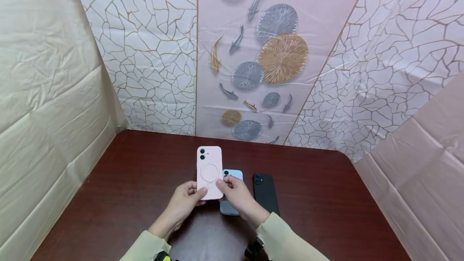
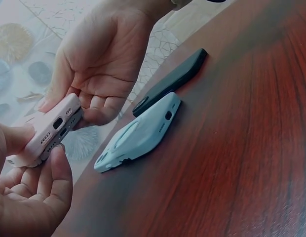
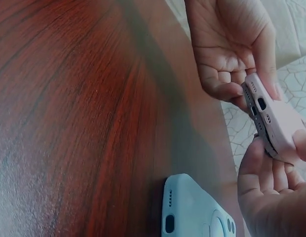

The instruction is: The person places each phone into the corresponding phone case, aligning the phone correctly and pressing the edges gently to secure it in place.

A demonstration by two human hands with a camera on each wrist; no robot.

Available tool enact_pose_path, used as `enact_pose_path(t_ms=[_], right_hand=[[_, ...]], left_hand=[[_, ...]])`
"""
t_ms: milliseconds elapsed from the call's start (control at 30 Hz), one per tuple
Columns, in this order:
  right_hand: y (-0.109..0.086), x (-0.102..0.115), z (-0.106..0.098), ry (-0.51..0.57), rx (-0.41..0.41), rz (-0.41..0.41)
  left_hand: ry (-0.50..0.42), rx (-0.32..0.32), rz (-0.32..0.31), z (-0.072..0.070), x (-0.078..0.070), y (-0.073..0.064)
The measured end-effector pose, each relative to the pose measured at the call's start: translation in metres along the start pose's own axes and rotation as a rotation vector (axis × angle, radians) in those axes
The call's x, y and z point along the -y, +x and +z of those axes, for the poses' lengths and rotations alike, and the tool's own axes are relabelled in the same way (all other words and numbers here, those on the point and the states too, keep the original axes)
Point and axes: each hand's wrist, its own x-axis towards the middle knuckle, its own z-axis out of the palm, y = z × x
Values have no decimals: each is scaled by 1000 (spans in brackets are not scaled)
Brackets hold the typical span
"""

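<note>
Both hands hold up a phone in a pink case (image 1: 209, 160), its back with a ring and two camera lenses facing me. My left hand (image 1: 183, 202) pinches the lower left corner, thumb on the back. On the lower right side, my right hand (image 1: 239, 198) grips it the same way. In the left wrist view, the bottom edge of the pink case (image 2: 52, 126) stands apart from the dark phone edge (image 2: 64, 132) beneath it. The right wrist view also shows this gap beside the pink case (image 3: 276, 121). The phone's screen side is hidden.
A light blue phone case (image 1: 230, 208) lies on the dark red wooden table (image 1: 145, 172), partly behind my right hand. To its right lies a black phone or case (image 1: 266, 192), its lower end hidden by my wrist. Patterned cloth (image 1: 159, 51) hangs behind the table.
</note>
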Motion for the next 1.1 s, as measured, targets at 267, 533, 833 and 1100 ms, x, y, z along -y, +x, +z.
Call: enact_pose_path(t_ms=[267, 533, 833, 1100], right_hand=[[2, 0, 3, 127, 18, 17], [2, -2, 2, 231, 47, 39], [2, -2, -2, 320, 90, 78], [3, -1, -5, 374, 157, 116]], left_hand=[[-43, -16, -4, -3, 1, 4], [-124, -27, -43, -5, -1, 3], [-236, -8, -75, -6, -1, 2], [-256, 65, -110, -13, -2, 2]])
